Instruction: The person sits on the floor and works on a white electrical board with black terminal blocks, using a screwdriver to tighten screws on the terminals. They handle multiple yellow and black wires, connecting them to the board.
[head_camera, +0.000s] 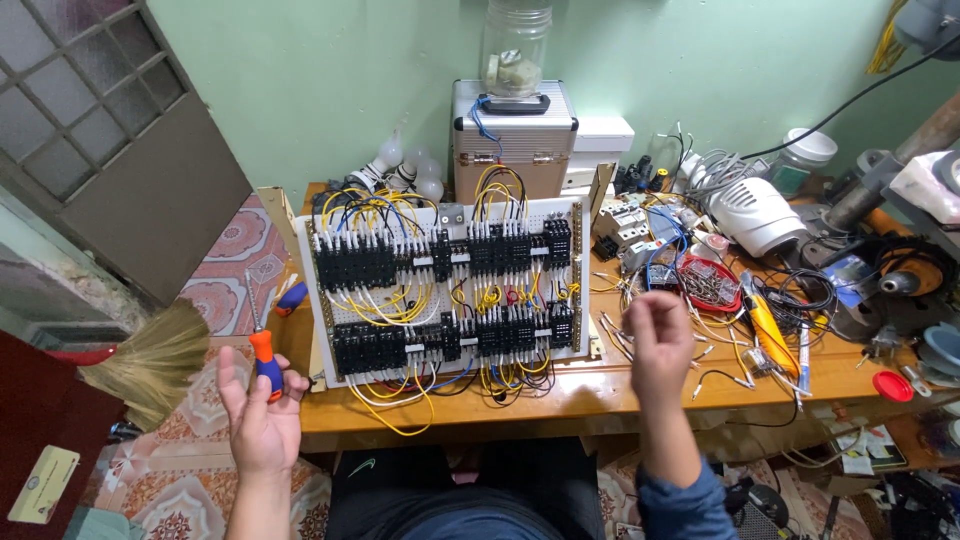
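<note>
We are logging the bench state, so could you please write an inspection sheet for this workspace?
Surface: wooden table, crowded on the right.
Job's things: white wiring board with black relay rows and yellow wires, propped up; orange-and-blue screwdriver.
Clutter: red tray of small parts, white fan-like device, metal case, glass jar.
Grips: left hand holds the screwdriver; right hand raised, fingers curled, contents unclear.
Cables: loose wires strewn right of the board.
Surroundings: green wall, straw broom, patterned floor.
</note>
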